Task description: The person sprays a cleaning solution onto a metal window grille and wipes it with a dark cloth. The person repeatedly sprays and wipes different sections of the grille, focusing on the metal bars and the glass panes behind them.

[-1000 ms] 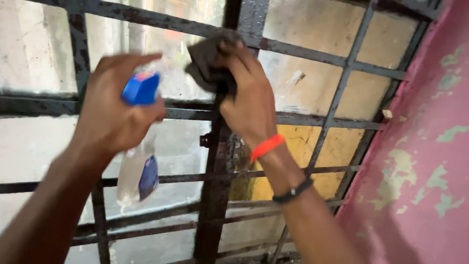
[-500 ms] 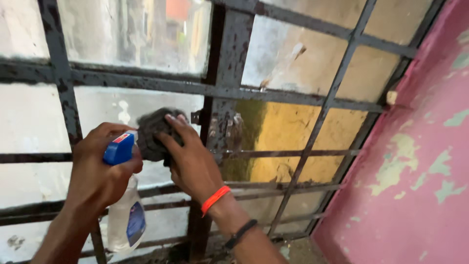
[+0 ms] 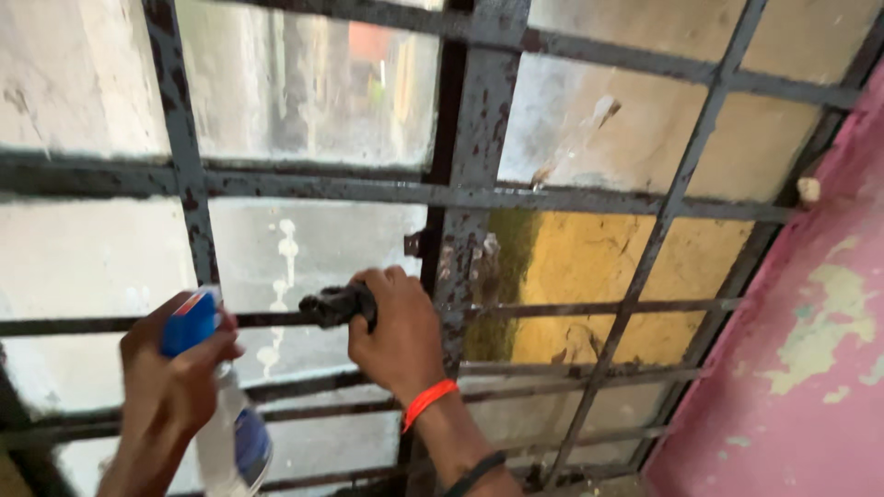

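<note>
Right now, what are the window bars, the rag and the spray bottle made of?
Window bars: likely painted iron or steel, grey coat flaking, rust-brown spots. Rag: dark cloth, bunched, matte. Spray bottle: clear plastic body, glossy, with a blue plastic trigger head.

The dark rag [image 3: 336, 304] has been lowered from the upper centre and bunched against a mid-frame horizontal bar [image 3: 276, 319] by the right hand [image 3: 396, 336].

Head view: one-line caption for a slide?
Right hand presses a dark rag on a rusty window grille bar; left hand holds a spray bottle.
</note>
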